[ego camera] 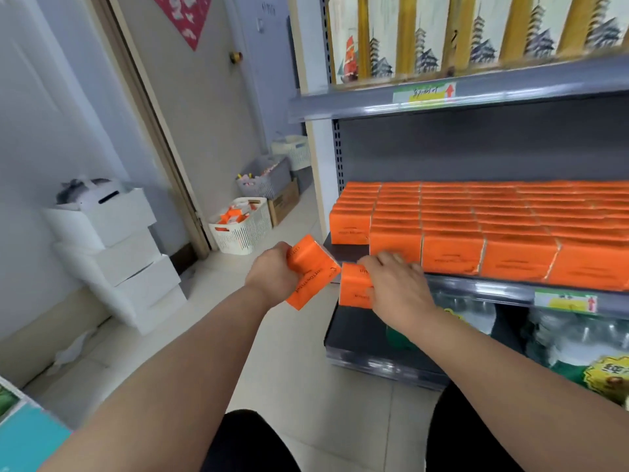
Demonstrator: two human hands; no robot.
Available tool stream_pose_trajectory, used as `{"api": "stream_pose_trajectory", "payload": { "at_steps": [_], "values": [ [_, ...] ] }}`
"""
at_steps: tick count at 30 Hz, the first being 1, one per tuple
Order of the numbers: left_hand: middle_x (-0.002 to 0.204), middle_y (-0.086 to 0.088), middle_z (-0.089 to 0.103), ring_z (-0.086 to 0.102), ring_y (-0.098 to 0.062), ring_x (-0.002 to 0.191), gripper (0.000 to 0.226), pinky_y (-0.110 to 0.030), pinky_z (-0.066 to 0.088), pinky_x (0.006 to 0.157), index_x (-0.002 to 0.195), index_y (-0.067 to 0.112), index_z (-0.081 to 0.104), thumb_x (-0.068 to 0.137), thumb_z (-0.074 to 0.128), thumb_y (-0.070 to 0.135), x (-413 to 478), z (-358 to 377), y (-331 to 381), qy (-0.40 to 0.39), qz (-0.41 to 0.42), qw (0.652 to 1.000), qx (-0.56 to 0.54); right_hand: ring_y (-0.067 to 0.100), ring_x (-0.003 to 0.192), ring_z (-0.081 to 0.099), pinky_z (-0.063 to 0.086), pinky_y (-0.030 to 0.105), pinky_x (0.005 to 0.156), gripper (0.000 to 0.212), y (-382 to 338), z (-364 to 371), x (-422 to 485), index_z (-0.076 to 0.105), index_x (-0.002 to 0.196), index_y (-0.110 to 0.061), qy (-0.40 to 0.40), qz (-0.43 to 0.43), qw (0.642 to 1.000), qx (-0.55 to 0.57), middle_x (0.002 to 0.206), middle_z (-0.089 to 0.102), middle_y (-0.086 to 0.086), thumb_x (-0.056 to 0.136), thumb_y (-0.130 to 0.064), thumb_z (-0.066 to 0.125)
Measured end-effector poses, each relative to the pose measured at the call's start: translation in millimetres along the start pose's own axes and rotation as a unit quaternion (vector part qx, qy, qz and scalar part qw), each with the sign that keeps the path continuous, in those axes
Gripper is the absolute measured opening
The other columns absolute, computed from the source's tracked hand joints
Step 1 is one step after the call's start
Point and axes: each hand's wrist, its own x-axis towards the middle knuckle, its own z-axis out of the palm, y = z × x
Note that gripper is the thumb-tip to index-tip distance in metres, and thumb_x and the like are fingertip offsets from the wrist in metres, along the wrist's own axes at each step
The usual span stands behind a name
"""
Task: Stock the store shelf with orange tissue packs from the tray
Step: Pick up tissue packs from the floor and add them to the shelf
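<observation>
The shelf [483,290] carries orange tissue packs [510,233] in tight upright rows, faces outward. Only its front-left corner lies bare. The left hand [272,271] holds a first pack [311,270] tilted, clear of the shelf edge, fingers curled round it. The right hand [396,284] grips a second pack [354,289] just below that bare corner, probably to fill it first.
</observation>
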Motion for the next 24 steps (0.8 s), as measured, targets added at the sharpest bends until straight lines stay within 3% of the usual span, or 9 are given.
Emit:
{"api": "stream_pose_trajectory", "payload": {
  "at_steps": [6, 12, 19, 24],
  "values": [
    [0.105, -0.006, 0.063, 0.059, -0.027, 0.098, 0.038, -0.036, 0.051, 0.079, 0.119, 0.018, 0.050, 0.083, 0.056, 0.011, 48, 4, 48, -0.015, 0.024, 0.999, 0.022, 0.021, 0.118, 0.042, 0.031, 0.041, 0.096, 0.057, 56, -37, 40, 0.044, 0.132, -0.026, 0.060, 0.058, 0.996, -0.035, 0.124, 0.049, -0.001, 0.081, -0.008, 0.059],
    [0.114, -0.010, 0.059, 0.046, -0.031, 0.114, 0.046, -0.044, 0.048, 0.090, 0.124, 0.020, 0.052, 0.080, 0.045, 0.007, 114, 25, 82, 0.007, 0.056, 0.990, 0.132, 0.023, 0.122, 0.040, 0.028, 0.047, 0.102, 0.061, 97, -50, 96, 0.044, 0.134, -0.023, 0.072, 0.103, 0.991, -0.048, 0.128, 0.048, 0.003, 0.078, -0.002, 0.059],
    [0.120, -0.008, 0.053, 0.040, -0.029, 0.119, 0.049, -0.042, 0.043, 0.087, 0.126, 0.021, 0.050, 0.080, 0.047, 0.006, 175, 49, 87, 0.030, 0.059, 0.971, 0.231, 0.025, 0.128, 0.039, 0.029, 0.045, 0.104, 0.061, 120, -24, 146, 0.039, 0.137, -0.023, 0.066, 0.101, 0.992, -0.022, 0.133, 0.048, 0.005, 0.082, 0.002, 0.051],
    [0.125, -0.008, 0.046, 0.037, -0.030, 0.120, 0.053, -0.040, 0.041, 0.087, 0.131, 0.028, 0.049, 0.084, 0.043, 0.005, 205, 73, 83, 0.003, 0.040, 0.972, 0.231, 0.023, 0.127, 0.039, 0.021, 0.039, 0.110, 0.063, 132, -1, 155, 0.036, 0.141, -0.026, 0.063, 0.059, 0.996, -0.029, 0.132, 0.047, 0.001, 0.085, -0.001, 0.051]
  ]
}}
